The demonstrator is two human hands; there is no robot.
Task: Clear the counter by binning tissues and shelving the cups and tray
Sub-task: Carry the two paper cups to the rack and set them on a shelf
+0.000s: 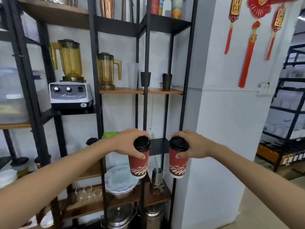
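In the head view, you have a red paper cup in each hand, both held up in front of the black metal shelving unit (145, 80). Your left hand (132, 142) is closed around the top of the left cup (139, 160), fingers curled over its black lid and thumb pressed on the red wall; that cup tilts, its base swung toward you. Your right hand (191, 145) grips the right cup (178, 160) the same way, fingers over the lid rim and thumb on the side, and this cup hangs close to upright. Both cups are in the air, near the small black shelf (158, 146) between them and above the lower wooden shelf (115, 204), where a stack of plates (120, 180) and a steel pitcher (157, 176) stand. No tissues or tray show here. The risks, as I judge them: you are holding by the lids, so a lid could pop loose and drop a cup; the tilted left cup could leak if anything is inside; and the upright posts are close, so a careless reach could knock a cup against them or the pitcher.
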